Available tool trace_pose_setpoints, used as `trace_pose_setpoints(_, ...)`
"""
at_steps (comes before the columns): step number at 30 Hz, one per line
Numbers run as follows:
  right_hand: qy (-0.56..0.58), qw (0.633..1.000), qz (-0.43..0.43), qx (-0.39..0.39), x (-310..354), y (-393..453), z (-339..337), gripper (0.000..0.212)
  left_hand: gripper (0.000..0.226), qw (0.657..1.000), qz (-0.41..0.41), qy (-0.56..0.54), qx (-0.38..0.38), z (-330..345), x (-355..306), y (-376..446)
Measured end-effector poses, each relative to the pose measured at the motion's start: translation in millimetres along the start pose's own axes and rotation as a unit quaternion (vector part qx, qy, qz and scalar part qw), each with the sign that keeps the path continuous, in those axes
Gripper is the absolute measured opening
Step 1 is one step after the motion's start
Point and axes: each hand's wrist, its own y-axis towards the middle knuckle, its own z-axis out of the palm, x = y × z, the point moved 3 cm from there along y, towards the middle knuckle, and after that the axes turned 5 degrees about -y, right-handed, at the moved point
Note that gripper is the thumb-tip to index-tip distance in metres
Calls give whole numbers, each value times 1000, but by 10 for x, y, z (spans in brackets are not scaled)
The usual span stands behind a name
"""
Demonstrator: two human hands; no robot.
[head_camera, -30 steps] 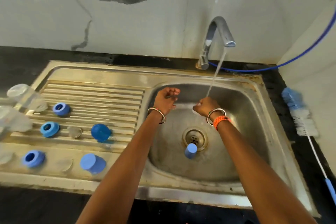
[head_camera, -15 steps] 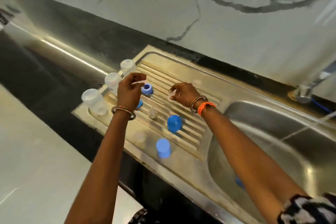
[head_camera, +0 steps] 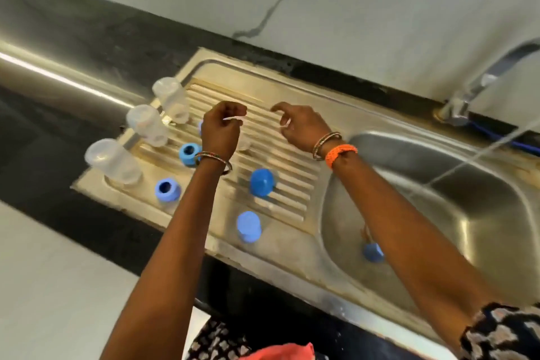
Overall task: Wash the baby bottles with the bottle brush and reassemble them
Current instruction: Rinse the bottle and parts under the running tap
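Over ribbed drainboard (head_camera: 286,161), head view: left hand (head_camera: 220,133) curled, pinching thin clear piece (head_camera: 233,118), likely teat. Right hand (head_camera: 301,128) apart from it, fingers loosely hooked; whether it holds anything, cannot tell. Three clear bottles (head_camera: 112,162) inverted along drainboard's left edge. Blue rings (head_camera: 167,190) and caps (head_camera: 262,183) scattered nearby. One blue cap (head_camera: 372,252) in basin (head_camera: 482,213); tap (head_camera: 482,82) running.

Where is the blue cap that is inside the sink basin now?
In the head view, the blue cap lies at the bottom of the sink basin, right of the draining board, beside the right forearm.
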Motion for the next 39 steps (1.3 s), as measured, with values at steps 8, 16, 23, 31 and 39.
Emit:
trace_pose_setpoints(8,-95,952,240,163,-1967,-1822,-14,32,33,933,-3,-38,358,2375,-98,-921)
trace_pose_setpoints(16,-9,958,221,180,-2196,-2450,856,40,26,847,-120,269,442,2991,971,-1414)
trace_pose_setpoints(23,317,816,392,-282,-2458,-2161,-314,15,18,905,-100,133,391,3344,627,-1279)
trace_pose_setpoints(31,-14,935,310,-170,-2328,-2094,-947,62,23,898,-56,35,435,3914,-43,-1085)
trace_pose_setpoints(39,618,757,212,2,-2315,-2016,-1157,16,34,798,-136,-193,554,3627,-132,-954)
